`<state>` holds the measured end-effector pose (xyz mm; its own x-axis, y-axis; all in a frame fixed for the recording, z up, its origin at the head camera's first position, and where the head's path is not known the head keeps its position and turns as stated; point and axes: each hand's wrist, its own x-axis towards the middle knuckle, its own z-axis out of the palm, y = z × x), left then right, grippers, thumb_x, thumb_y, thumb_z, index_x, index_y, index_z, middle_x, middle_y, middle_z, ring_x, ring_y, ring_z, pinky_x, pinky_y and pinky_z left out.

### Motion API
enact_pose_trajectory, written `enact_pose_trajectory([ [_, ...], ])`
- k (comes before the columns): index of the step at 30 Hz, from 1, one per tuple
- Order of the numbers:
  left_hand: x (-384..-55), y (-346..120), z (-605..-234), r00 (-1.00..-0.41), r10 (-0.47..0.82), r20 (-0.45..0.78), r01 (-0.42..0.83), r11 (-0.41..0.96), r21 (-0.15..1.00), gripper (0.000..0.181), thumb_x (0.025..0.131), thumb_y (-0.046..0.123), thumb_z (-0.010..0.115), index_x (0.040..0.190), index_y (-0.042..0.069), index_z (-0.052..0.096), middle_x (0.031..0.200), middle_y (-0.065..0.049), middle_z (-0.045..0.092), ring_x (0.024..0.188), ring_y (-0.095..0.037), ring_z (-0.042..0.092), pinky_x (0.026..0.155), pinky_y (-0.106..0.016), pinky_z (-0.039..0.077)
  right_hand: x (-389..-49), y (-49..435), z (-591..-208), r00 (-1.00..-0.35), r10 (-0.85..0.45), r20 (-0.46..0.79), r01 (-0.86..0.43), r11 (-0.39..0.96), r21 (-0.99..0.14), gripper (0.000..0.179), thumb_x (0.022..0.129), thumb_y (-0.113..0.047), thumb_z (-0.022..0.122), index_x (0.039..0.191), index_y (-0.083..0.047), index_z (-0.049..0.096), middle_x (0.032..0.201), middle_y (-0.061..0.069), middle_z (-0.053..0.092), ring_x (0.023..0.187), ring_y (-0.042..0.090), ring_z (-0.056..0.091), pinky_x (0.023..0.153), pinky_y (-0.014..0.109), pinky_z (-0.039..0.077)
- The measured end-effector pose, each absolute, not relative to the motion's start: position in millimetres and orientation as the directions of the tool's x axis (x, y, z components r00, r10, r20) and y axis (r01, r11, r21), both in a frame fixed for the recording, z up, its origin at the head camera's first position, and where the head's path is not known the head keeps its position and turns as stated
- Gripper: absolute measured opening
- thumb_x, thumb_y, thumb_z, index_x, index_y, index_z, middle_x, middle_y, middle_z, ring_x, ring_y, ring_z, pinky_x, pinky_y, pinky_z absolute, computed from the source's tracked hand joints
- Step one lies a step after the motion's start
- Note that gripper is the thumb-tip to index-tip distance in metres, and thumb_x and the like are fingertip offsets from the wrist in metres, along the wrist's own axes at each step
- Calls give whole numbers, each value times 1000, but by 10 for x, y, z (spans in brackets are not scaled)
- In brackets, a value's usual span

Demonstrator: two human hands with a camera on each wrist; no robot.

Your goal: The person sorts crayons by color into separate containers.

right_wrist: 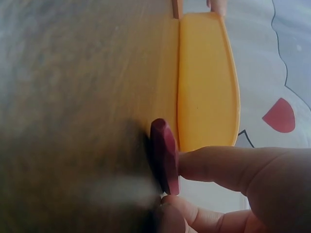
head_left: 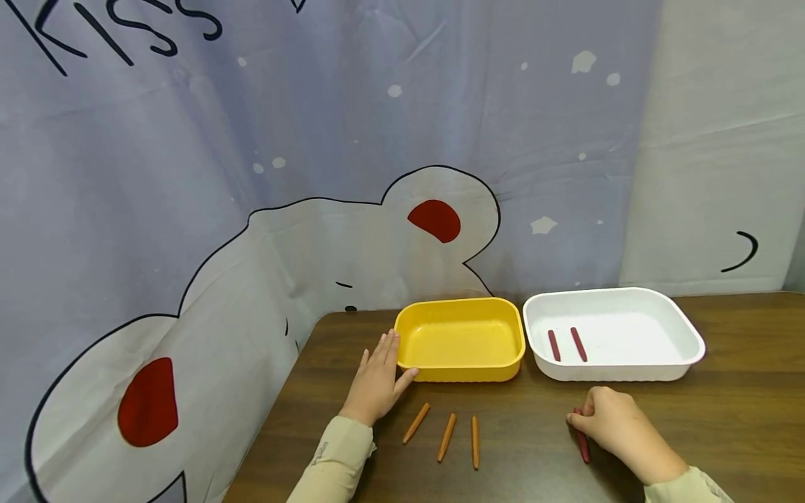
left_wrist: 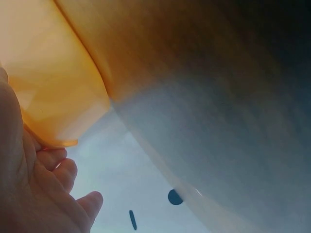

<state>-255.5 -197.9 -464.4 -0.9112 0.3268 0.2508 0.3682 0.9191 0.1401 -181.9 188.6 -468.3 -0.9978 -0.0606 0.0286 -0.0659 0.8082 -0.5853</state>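
Note:
In the head view my right hand (head_left: 619, 423) pinches a dark red crayon (head_left: 585, 448) by its upper end, low over the table in front of the white tray (head_left: 619, 374). The right wrist view shows the faceted crayon (right_wrist: 166, 155) against the thumb, with curled fingers below. Two more dark red crayons (head_left: 578, 344) lie inside the white tray. My left hand (head_left: 376, 383) rests with straight fingers against the left side of the yellow tray (head_left: 462, 375), thumb at its front corner. Three orange crayons (head_left: 447, 437) lie apart on the table before that tray.
Both trays stand side by side at the back of the brown wooden table (head_left: 528, 440). Behind them hangs a blue and white curtain (head_left: 352, 140) with a cartoon print. The table's left edge runs beneath the left forearm.

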Motion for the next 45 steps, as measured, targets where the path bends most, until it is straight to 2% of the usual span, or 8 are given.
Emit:
enact_pose_trajectory([
  [4, -2557, -1977, -4636, -911, 328, 250, 370, 918, 143, 79, 105, 54, 47, 158, -2, 28, 164, -18, 27, 151, -32, 27, 118, -61, 25, -1818, 1892, -4680, -998, -63, 24, -65, 807, -587, 32, 84, -18, 74, 61, -12, 53, 58, -2, 50, 57, 15, 47, 53, 33, 39],
  [11, -2550, -1980, -4622, -909, 330, 253, 372, 917, 144, 80, 104, 54, 47, 158, -2, 28, 163, -20, 28, 151, -33, 27, 118, -62, 24, -1807, 1897, -4656, -996, -80, 27, -81, 812, -578, 27, 87, -15, 70, 63, -13, 56, 52, -5, 55, 59, 14, 51, 61, 38, 47],
  [16, -2546, -1995, -4633, -912, 325, 248, 365, 921, 134, 81, 104, 55, 47, 159, -1, 27, 164, -19, 27, 152, -32, 26, 118, -61, 25, -1790, 1884, -4661, -993, -96, 75, -122, 793, -596, 26, 88, -14, 70, 67, -13, 55, 44, -6, 52, 58, 12, 53, 61, 35, 47],
  [20, -2546, -1995, -4635, -914, 324, 243, 363, 922, 133, 81, 104, 55, 47, 159, -1, 26, 164, -18, 27, 152, -32, 26, 118, -61, 25, -1787, 1872, -4657, -989, -99, 105, -143, 767, -625, 24, 89, -15, 72, 71, -14, 56, 47, -7, 52, 56, 11, 52, 59, 32, 44],
  [26, -2544, -1986, -4619, -914, 324, 246, 365, 920, 146, 80, 104, 53, 47, 158, -2, 28, 164, -19, 27, 151, -33, 27, 118, -62, 25, -1805, 1864, -4631, -988, -103, 115, -155, 708, -689, 15, 90, -16, 72, 80, -11, 61, 65, -7, 63, 61, 9, 57, 60, 28, 45],
  [33, -2556, -1983, -4627, -914, 325, 243, 364, 921, 137, 80, 105, 54, 46, 159, -2, 27, 164, -19, 27, 151, -33, 27, 118, -61, 25, -1825, 1884, -4613, -992, -126, 5, -70, 515, -854, 10, 95, -8, 65, 94, 2, 64, 73, 3, 68, 60, 14, 63, 54, 27, 55],
  [38, -2559, -1975, -4627, -912, 330, 243, 370, 919, 140, 80, 105, 54, 46, 159, -1, 26, 164, -19, 26, 151, -33, 26, 118, -61, 24, -1840, 1934, -4586, -985, -152, -77, 19, 351, -936, 23, 99, -6, 58, 107, 15, 63, 81, 11, 71, 70, 21, 69, 61, 34, 61],
  [45, -2551, -1980, -4625, -914, 329, 237, 365, 922, 131, 81, 104, 55, 46, 159, -1, 25, 165, -19, 26, 152, -32, 26, 118, -61, 25, -1871, 1985, -4573, -962, -258, -85, 44, 162, -986, 31, 102, -7, 54, 111, 22, 56, 86, 15, 71, 73, 23, 71, 65, 40, 62],
])
